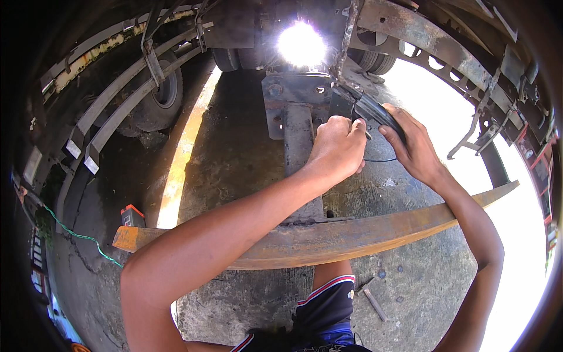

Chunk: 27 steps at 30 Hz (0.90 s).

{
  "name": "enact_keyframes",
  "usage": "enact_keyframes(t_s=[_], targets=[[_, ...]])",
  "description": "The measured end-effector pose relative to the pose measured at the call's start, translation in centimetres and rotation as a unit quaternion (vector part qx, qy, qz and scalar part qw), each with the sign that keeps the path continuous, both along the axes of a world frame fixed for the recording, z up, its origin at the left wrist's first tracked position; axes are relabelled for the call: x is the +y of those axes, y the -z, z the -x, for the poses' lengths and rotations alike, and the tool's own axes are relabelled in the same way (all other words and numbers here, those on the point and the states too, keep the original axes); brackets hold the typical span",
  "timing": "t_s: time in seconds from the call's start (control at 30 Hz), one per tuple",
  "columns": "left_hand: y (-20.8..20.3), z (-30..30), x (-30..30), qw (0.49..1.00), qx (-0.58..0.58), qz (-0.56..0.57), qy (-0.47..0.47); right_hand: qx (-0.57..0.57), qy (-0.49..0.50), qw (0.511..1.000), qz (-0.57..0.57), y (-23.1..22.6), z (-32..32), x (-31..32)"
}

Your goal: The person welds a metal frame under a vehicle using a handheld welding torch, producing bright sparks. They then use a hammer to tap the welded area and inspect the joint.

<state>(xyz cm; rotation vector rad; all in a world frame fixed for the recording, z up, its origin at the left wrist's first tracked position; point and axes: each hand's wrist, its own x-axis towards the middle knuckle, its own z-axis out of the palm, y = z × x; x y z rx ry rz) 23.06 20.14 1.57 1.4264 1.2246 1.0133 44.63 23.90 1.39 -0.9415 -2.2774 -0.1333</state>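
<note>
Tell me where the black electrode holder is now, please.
In the head view, the electrode holder sits right of centre in the right hand, below and right of the welding arc.

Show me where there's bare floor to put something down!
Bare concrete shows between the hammer-like tool and right arm, and between the bright strip and metal bar. It's crowded around the left hand, right hand, black handle and glaring light.
</note>
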Motion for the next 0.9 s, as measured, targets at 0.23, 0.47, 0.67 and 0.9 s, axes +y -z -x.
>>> enact_keyframes(t_s=[0.23,0.47,0.67,0.9], targets=[[-0.1,0.0,0.0,1.000,0.000,-0.002,-0.008,-0.001,0.001,1.000,-0.011,-0.1,0.1,0.0],[-0.2,0.1,0.0,1.000,0.012,0.006,0.000,0.006,0.010,1.000,0.014,-0.2,0.4,-0.2],[-0.1,-0.3,-0.5,0.999,0.031,-0.021,0.030,0.001,0.074,0.997,0.005,-1.0,-0.2,-2.4],[1.1,-0.3,0.2,0.988,0.100,-0.091,0.069,-0.024,0.090,0.996,-0.013,-1.5,-0.9,-3.4]])
